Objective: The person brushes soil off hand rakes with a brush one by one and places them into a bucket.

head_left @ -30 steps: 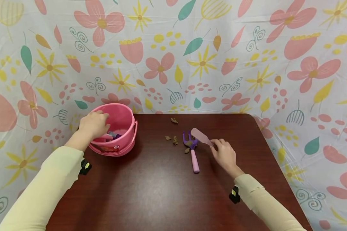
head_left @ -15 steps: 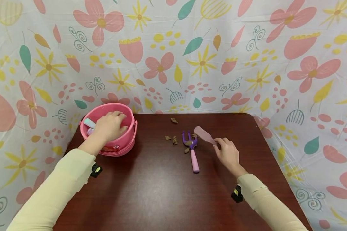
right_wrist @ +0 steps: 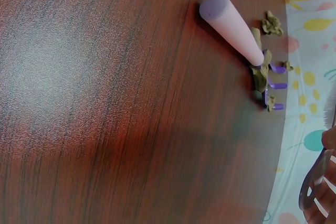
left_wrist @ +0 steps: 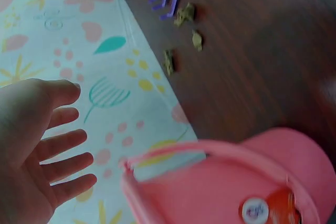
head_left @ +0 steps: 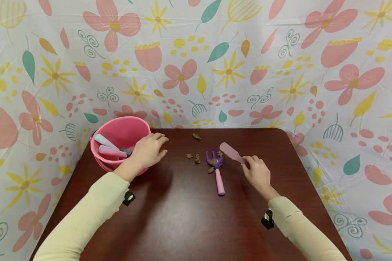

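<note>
My left hand, with nothing in it, is over the right rim of a pink bucket; its fingers spread apart in the left wrist view. Inside the bucket lie tools with a mint-to-white handle and a pink-lilac handle. My right hand pinches a pink brush by its handle; bristles show along its edge in the right wrist view. Left of the brush a small purple hand fork with a pink handle lies on the table, dried brown leaves on and around its tines.
More dried leaves lie between bucket and fork, and one leaf sits near the back edge. A floral cloth hangs behind the dark wooden table. The bucket's pink handle hangs down its side.
My left hand has moved right from the bucket's left side, across its opening to the right rim, uncovering the tool handles. My right hand has shifted slightly right with the brush.
</note>
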Available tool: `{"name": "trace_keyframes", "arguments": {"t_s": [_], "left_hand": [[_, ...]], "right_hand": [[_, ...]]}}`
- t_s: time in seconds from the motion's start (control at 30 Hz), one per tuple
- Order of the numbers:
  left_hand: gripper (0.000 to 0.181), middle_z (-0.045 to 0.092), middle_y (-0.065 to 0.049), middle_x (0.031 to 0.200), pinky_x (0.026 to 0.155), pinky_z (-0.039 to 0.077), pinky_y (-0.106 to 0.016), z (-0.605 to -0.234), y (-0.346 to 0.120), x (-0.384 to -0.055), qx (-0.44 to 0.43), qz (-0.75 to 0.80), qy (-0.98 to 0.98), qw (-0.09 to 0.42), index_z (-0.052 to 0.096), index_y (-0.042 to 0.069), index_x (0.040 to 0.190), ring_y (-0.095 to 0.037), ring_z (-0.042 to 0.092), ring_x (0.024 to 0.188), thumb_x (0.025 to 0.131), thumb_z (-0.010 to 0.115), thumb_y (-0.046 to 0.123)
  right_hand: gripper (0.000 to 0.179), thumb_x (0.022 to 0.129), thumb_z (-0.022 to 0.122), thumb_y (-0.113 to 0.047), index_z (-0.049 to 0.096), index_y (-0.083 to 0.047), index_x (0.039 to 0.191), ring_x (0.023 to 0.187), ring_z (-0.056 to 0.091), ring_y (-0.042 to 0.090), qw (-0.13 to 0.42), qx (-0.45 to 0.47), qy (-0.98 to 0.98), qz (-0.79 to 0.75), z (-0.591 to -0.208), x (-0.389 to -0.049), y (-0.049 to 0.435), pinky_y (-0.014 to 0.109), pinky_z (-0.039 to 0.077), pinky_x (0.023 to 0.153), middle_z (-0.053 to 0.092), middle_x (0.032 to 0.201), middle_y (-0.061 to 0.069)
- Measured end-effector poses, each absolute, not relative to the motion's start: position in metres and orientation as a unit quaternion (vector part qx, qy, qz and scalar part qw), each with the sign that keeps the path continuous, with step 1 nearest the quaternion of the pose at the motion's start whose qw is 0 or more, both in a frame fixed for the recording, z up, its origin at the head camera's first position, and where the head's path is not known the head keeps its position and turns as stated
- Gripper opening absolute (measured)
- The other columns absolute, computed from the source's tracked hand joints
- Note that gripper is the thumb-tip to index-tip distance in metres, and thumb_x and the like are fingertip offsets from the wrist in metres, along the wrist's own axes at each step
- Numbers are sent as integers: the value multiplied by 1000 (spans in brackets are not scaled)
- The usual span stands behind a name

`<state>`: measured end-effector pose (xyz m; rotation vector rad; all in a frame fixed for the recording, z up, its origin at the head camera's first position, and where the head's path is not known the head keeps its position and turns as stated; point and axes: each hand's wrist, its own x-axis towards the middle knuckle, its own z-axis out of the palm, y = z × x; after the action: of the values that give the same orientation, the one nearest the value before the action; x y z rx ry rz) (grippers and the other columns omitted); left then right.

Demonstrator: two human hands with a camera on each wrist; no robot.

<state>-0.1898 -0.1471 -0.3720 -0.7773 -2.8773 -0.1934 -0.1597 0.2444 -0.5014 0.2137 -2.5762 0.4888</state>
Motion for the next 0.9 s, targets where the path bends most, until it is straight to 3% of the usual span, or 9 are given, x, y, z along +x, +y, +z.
{"name": "trace_keyframes", "arguments": {"t_s": [0.13,0.6,0.9], "left_hand": [[40,58,-11,119,90,46,-42,-385,-132,-190,-276,-72,-955,83,61,9,117,-29,55,107,82,66,28],[32,61,-4,108,76,49,-37,-431,-85,-186,-253,-84,-961,74,63,15,109,-24,58,96,83,65,33],[34,62,-1,100,69,50,-32,-460,-59,-184,-293,-33,-948,122,64,15,108,-20,58,85,82,65,38]], "right_hand": [[24,78,71,-17,68,-13,101,72,58,30,253,76,-948,179,-502,-159,246,46,47,53,63,88,8],[23,78,71,-17,68,-12,100,71,58,31,264,63,-945,185,-502,-161,250,48,46,55,62,87,8],[24,78,71,-17,68,-11,101,71,57,32,267,51,-944,188,-498,-161,256,49,46,55,62,87,10]]}}
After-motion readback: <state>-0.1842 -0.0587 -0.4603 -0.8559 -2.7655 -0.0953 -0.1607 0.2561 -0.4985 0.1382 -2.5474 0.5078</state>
